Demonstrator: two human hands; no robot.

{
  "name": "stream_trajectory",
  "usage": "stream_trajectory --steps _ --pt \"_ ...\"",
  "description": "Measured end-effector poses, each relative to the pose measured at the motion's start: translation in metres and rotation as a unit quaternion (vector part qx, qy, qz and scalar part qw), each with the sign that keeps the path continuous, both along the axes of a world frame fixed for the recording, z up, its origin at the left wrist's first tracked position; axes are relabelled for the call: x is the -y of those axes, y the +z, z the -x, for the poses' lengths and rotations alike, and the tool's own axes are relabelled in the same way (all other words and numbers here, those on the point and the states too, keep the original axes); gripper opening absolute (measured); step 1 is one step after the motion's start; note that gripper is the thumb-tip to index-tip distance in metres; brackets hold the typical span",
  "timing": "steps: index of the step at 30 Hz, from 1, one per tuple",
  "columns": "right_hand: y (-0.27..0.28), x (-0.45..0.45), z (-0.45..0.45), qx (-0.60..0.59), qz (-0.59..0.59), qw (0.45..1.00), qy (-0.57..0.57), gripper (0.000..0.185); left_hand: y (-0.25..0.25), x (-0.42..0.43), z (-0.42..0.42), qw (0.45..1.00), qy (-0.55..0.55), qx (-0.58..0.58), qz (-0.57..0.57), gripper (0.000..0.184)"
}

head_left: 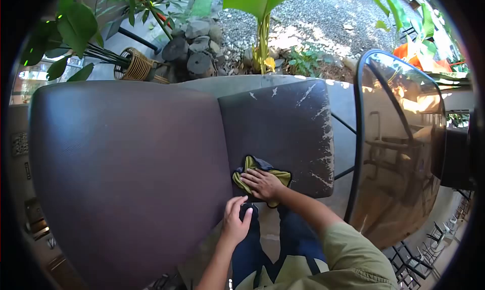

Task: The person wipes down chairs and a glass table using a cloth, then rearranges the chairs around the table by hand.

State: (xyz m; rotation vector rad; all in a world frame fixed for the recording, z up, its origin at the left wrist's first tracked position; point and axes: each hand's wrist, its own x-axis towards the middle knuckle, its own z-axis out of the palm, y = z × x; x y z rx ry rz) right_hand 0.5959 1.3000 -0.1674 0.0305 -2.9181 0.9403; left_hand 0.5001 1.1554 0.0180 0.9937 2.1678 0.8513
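A chair with worn dark brown upholstery fills the middle of the view, its large backrest [131, 174] on the left and its seat [275, 133] on the right. On the seat, close to where it meets the backrest, lies a crumpled yellow-and-grey cleaning cloth [284, 177]. My right hand [261, 183] presses down on this cloth, fingers together over it and covering part of it. Beside the near lower edge of the backrest is my left hand [236, 222], its fingers slightly curved and thumb apart, holding nothing. Whether its fingertips touch the chair I cannot tell.
A glossy brown table top [399, 158] with a dark rim stands tilted at the right. Behind the chair are stacked stones [199, 42], gravel [323, 22] and plants, with a woven basket [135, 65] at the back left. The seat's right edge is peeling.
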Motion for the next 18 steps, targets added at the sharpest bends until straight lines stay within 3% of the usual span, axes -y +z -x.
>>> stream_trajectory --steps 3,5,6,10,12,15,18 --pt "-0.010 -0.022 0.024 -0.021 0.029 0.999 0.015 0.065 0.036 -0.030 0.032 1.000 -0.012 -0.013 0.023 0.042" --pt "-0.018 -0.044 0.052 -0.013 -0.024 0.999 -0.027 0.065 0.079 -0.049 0.051 0.996 -0.037 -0.074 0.043 0.041" --pt "-0.016 -0.059 0.071 0.063 -0.077 0.995 -0.030 0.065 0.102 -0.054 0.060 0.994 -0.041 -0.090 0.054 0.043" --pt "-0.040 -0.129 0.145 -0.047 -0.128 0.965 -0.226 0.062 0.208 -0.060 0.090 0.971 -0.080 -0.213 0.078 0.040" --pt "-0.022 -0.156 0.174 -0.073 -0.156 0.936 -0.308 0.061 0.258 -0.054 0.094 0.950 -0.092 -0.281 0.095 0.040" --pt "-0.026 -0.155 0.195 -0.056 -0.158 0.931 -0.323 0.062 0.305 -0.031 0.109 0.907 -0.111 -0.403 0.043 0.036" --pt "-0.024 -0.118 0.183 -0.083 -0.117 0.958 -0.250 0.056 0.323 -0.008 0.117 0.889 -0.098 -0.446 0.043 0.036"
